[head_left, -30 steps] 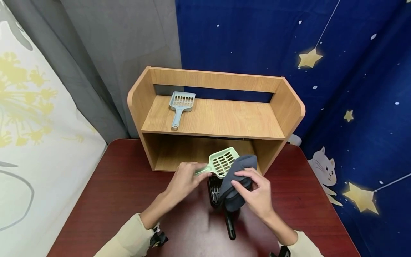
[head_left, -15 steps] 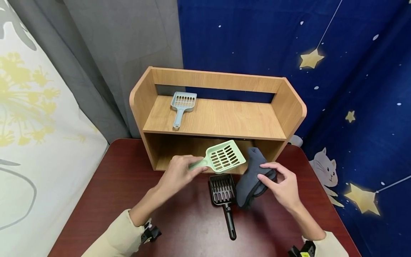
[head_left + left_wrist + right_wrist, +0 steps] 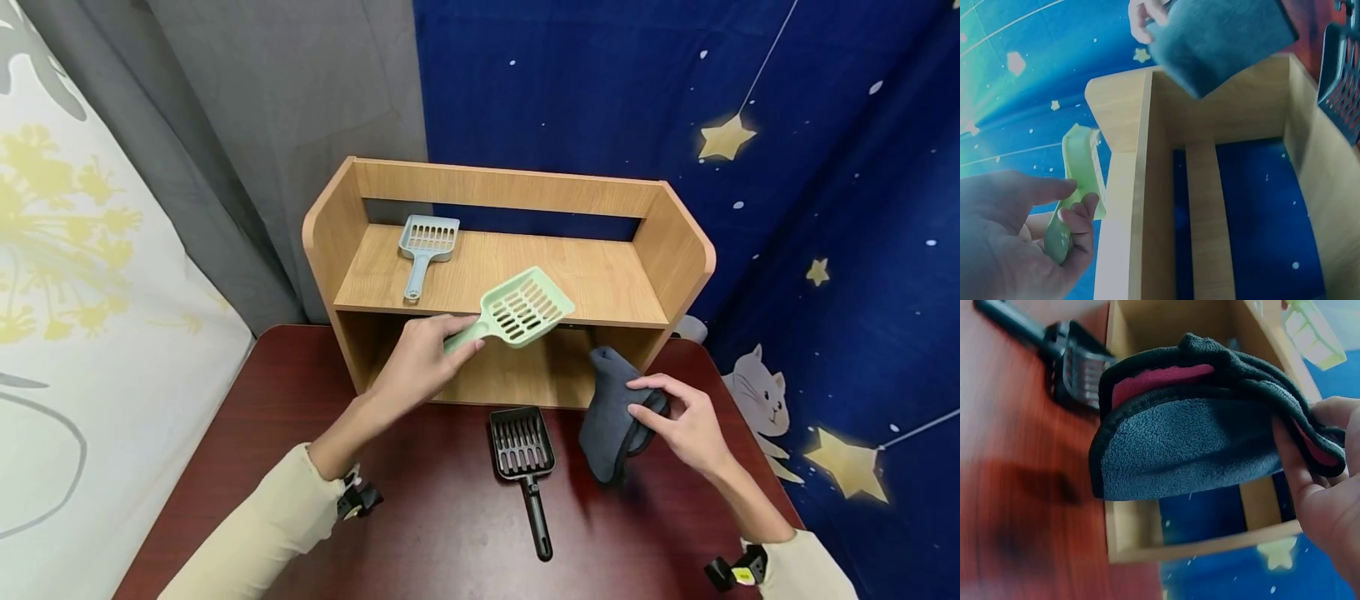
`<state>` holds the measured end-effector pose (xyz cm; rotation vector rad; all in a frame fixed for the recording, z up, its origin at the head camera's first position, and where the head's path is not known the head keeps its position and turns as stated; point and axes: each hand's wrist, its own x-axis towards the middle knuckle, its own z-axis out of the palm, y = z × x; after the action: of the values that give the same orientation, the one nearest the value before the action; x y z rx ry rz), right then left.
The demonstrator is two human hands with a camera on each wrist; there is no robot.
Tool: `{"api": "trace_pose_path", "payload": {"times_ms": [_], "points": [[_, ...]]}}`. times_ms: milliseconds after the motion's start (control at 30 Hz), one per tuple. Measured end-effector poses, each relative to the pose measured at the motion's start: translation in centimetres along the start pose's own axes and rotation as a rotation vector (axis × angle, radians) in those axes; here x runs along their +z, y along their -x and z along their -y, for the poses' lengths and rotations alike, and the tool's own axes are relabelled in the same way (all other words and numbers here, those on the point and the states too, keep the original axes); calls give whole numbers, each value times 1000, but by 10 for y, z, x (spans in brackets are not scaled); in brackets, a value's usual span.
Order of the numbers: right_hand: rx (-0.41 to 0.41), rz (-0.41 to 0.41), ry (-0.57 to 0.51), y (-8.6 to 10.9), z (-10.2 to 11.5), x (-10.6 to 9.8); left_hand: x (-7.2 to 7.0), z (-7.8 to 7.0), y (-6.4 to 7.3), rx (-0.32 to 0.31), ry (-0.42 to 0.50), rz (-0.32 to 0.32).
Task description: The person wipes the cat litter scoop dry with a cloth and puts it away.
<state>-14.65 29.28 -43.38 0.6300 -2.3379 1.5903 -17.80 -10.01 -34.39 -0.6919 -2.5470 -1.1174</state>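
My left hand (image 3: 423,354) grips the handle of a pale green slotted litter scoop (image 3: 527,307), held up in front of the shelf's upper board. In the left wrist view the fingers curl round the handle and the scoop (image 3: 1082,165) shows edge-on. My right hand (image 3: 686,421) pinches a folded dark grey cloth (image 3: 615,417) over the table's right side. The right wrist view shows the cloth (image 3: 1191,447) with black edging and some pink inside its folds. Between the hands, a black slotted scoop (image 3: 522,446) lies on the table, handle toward me.
A two-tier wooden shelf (image 3: 498,318) stands at the back of the dark red table (image 3: 442,517). On its upper board, at the left, lies a light blue slotted scoop (image 3: 427,242). Curtains (image 3: 570,92) hang behind.
My left hand has raised the green scoop from in front of the lower compartment to the upper board's height. The right hand has carried the cloth rightward, away from both scoops, uncovering the black one.
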Motion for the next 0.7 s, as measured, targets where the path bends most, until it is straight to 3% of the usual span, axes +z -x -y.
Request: {"api": "trace_pose_path", "payload": {"times_ms": [300, 467, 700], "points": [[63, 10, 69, 6, -24, -10, -6, 0, -43, -120, -39, 42], [94, 8, 68, 8, -35, -13, -1, 5, -66, -164, -77, 23], [144, 9, 81, 13, -48, -17, 9, 9, -87, -205, -165, -9]]}}
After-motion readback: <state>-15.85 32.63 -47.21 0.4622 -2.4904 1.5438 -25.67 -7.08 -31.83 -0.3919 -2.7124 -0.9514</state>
